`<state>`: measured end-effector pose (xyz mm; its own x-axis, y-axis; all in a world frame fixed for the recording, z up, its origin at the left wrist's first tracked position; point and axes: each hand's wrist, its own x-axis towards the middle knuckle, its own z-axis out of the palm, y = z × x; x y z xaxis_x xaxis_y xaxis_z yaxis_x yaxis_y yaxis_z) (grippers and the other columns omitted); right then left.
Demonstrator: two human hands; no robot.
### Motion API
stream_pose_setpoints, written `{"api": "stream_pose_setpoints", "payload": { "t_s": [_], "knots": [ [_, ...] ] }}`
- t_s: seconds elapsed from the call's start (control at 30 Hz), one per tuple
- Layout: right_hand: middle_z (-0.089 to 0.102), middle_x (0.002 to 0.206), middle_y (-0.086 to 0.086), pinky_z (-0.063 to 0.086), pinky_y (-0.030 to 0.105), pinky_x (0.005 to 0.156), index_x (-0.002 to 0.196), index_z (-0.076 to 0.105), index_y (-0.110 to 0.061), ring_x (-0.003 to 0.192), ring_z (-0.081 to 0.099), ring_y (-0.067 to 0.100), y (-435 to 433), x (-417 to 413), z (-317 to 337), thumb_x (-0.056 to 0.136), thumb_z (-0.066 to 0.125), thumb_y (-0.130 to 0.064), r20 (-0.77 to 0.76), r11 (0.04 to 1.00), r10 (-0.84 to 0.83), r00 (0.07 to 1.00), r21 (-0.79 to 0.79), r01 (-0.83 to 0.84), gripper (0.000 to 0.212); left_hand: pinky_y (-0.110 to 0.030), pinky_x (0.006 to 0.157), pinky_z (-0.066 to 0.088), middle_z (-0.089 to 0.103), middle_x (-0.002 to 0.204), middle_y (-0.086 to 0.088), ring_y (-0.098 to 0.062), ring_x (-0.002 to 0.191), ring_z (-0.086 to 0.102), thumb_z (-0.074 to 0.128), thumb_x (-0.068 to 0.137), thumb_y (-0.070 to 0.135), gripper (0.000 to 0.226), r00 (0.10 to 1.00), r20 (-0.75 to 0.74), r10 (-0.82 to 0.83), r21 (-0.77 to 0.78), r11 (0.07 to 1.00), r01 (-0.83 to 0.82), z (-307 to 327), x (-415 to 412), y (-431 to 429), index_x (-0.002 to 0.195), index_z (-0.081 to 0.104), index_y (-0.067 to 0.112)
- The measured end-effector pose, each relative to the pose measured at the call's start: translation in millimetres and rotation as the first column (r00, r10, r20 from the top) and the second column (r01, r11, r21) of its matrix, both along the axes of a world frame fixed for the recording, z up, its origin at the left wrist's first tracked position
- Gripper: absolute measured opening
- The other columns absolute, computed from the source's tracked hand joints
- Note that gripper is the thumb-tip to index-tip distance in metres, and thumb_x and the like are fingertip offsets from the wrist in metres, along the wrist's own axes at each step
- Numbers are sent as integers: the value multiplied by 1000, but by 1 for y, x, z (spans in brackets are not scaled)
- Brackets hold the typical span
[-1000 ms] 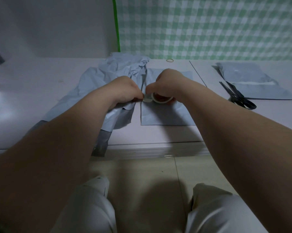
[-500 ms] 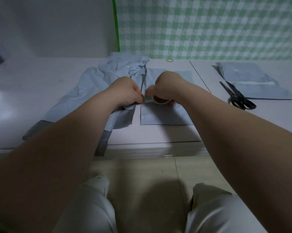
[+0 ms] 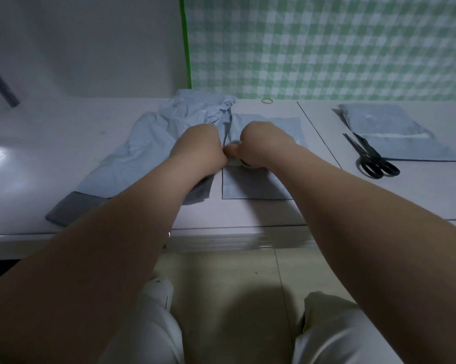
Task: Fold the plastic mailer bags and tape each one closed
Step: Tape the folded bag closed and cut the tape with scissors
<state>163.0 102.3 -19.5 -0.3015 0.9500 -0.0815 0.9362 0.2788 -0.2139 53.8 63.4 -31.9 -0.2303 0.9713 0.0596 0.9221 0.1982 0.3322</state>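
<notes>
Mailer bag, folded into a flat rectangle, lies on the desk near its front edge, directly under both hands. A loose pile of unfolded bags sprawls just to its left. A finished stack sits well apart on the right, with the scissors lying partly over it.

The likeliest trouble is the tape itself. A freed end could curl back and stick to itself or to a finger before it reaches the plastic. The bag's left edge sits close to the pile, so a strip laid carelessly may catch the neighbouring bag or the desk. Both hands seem busy with the tape, so I judge that nothing firm pins the fold and the slick plastic may spring open or slide. The scissors are out of easy reach, so cutting would mean one hand letting go.

The right hand is curled closed around the tape roll, of which only a sliver shows beneath the palm. The left hand is bunched into a fist, its knuckles touching the right thumb. Its fingertips are hidden, so I cannot tell whether they pinch the tape's end.
</notes>
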Motion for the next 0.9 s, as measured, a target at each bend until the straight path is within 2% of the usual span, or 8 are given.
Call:
{"api": "stream_pose_setpoints", "payload": {
  "t_s": [0.07,0.13,0.2,0.33,0.5,0.57,0.67,0.9],
  "knots": [
    [40,71,3,33,33,63,89,58,-13,61,38,17,-2,0,3,91,44,-56,61,1000,19,998,-7,-19,46,-33,70,39,57,90,-7,-30,98,56,56,83,17,8,998,-63,26,53,998,-23,1,3,-11,87,57,10],
    [39,83,5,34,35,69,134,45,-28,75,41,23,0,-1,1,98,35,-39,43,1000,29,999,-1,-29,38,-36,78,38,61,103,-8,-30,109,50,51,86,18,18,992,-119,45,66,997,-37,2,5,-24,97,64,12],
    [40,93,6,33,35,73,141,39,-32,85,39,24,-2,0,3,100,25,-38,2,1000,20,1000,-16,-20,43,-36,82,34,60,113,-6,-30,115,44,49,89,22,25,982,-188,-6,59,998,17,1,10,-37,107,66,19],
    [44,98,6,31,35,74,139,45,-29,87,39,22,2,-2,-1,100,20,-47,66,998,61,996,4,-61,50,-41,94,31,54,123,-2,-25,123,39,42,93,33,32,948,-250,-198,-8,979,202,-11,19,-46,118,57,20],
    [50,122,18,43,37,88,130,48,-11,111,49,33,-7,4,5,102,31,-26,-60,999,44,997,5,-44,35,-53,115,10,30,152,1,-18,147,7,28,98,37,50,947,-215,-240,-150,966,211,-25,22,-51,144,30,18],
    [55,102,19,45,33,80,100,58,-5,99,54,33,-7,10,5,101,39,-31,-83,996,88,993,23,-87,32,-53,116,5,18,157,2,-17,148,-1,23,100,37,54,945,-225,-237,-177,964,200,-25,24,-53,149,18,16],
    [40,58,6,32,30,51,57,37,-12,58,42,21,-4,21,1,86,59,-52,-355,1000,-27,934,-16,23,54,-52,117,2,4,160,3,-18,148,-6,20,100,42,59,940,-244,-239,-214,959,188,-23,27,-54,152,6,17],
    [40,60,7,31,28,58,65,46,-14,55,37,18,-2,29,-10,82,62,-54,-552,999,-34,833,-35,17,47,-53,117,2,1,161,2,-18,147,-7,16,99,44,60,936,-276,-220,-228,961,159,-25,31,-56,152,5,17]
  ]
}}
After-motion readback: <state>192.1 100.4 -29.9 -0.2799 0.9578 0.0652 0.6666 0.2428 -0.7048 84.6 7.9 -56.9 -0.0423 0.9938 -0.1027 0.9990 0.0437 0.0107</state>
